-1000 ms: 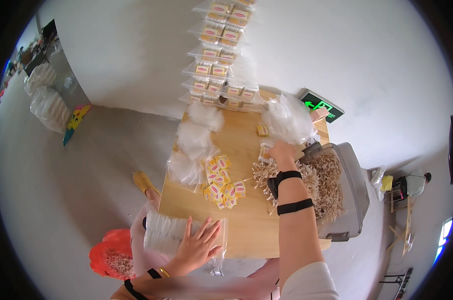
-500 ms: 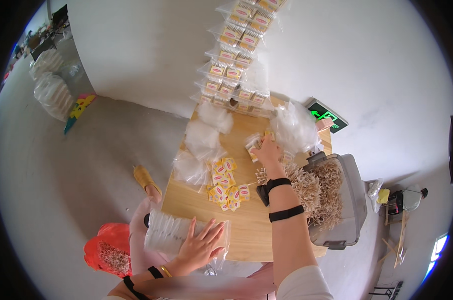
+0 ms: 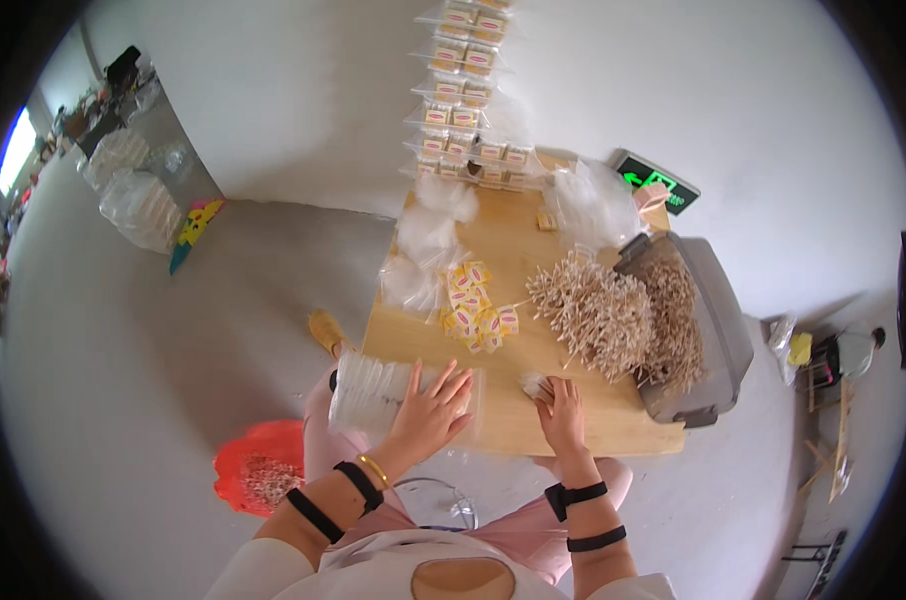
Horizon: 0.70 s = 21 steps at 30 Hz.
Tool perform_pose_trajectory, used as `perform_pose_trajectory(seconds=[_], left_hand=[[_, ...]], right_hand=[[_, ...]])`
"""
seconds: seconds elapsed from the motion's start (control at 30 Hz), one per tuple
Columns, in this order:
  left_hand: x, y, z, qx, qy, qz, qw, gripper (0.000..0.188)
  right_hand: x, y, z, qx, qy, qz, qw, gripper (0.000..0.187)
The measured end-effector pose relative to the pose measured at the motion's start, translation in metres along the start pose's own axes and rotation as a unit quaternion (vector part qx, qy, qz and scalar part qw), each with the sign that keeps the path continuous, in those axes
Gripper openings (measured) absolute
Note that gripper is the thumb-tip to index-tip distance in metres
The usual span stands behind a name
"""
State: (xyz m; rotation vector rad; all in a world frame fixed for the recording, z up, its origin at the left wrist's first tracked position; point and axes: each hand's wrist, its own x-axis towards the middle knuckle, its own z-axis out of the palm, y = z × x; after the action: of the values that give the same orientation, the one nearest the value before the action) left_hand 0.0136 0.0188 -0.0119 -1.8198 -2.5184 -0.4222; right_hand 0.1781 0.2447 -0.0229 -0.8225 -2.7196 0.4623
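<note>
My left hand (image 3: 433,408) lies flat with fingers spread on a layered row of clear plastic bags (image 3: 368,392) at the table's front left. Near the front edge, my right hand (image 3: 564,416) has its fingers closed on a small clear packet (image 3: 535,386); it looks like a cotton swab packet, partly hidden by the fingers. Beyond the hands, a loose pile of yellow and white printed cards (image 3: 470,301) rests on the wooden table (image 3: 513,245). A large heap of loose cotton swabs (image 3: 598,310) spills from a grey plastic bin (image 3: 714,335) on the right.
Bagged swab packs (image 3: 463,88) form a tall stack at the back by the wall. Clear bags (image 3: 421,245) lie along the left edge, with another bundle (image 3: 591,200) at the back right. A green exit sign (image 3: 657,181) stands behind. A red bag (image 3: 258,465) sits on the floor.
My right hand has come back from the far part of the table to the front edge, bringing a small packet. The left hand stays on the bags. The view has shifted.
</note>
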Motion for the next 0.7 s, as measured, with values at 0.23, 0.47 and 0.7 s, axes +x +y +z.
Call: perform_pose_trajectory(seconds=[0.23, 0.47, 0.7], left_hand=[[0.001, 0.0, 0.009, 0.009, 0.001, 0.011, 1.0, 0.056], [-0.009, -0.005, 0.013, -0.025, 0.003, -0.004, 1.0, 0.051], [-0.011, 0.013, -0.018, -0.115, 0.089, -0.03, 0.989, 0.053]], right_hand=[[-0.042, -0.008, 0.015, 0.403, -0.043, 0.195, 0.893, 0.041], [-0.034, -0.064, 0.05, 0.404, -0.275, 0.083, 0.868, 0.042], [-0.009, -0.06, 0.087, 0.564, -0.389, 0.059, 0.726, 0.042]])
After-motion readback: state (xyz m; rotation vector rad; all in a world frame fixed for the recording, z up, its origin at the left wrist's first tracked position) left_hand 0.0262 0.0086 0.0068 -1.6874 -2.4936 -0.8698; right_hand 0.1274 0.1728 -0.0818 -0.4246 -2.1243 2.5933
